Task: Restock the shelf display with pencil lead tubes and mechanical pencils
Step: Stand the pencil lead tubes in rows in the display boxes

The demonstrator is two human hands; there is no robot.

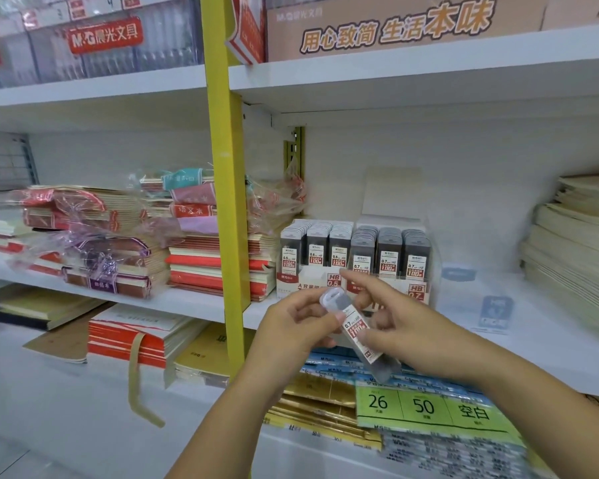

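A grey pencil lead tube [355, 331] with a white cap and a red-and-white 0.7 label lies tilted between both hands, in front of the middle shelf. My left hand [293, 326] pinches its upper end near the cap. My right hand [400, 321] grips its middle from the right, with the index finger stretched toward the display. Just behind stands the white display box [353, 288] holding several rows of lead tubes, 0.5 on the left and 0.7 on the right. No mechanical pencils are visible.
A yellow shelf upright [227, 202] stands left of the display. Wrapped notebook stacks [118, 243] fill the shelf to the left, paper stacks [574, 250] the right. Below lie blue and gold packs with a green price label [426, 407]. A small blue tag [495, 311] stands right of the display.
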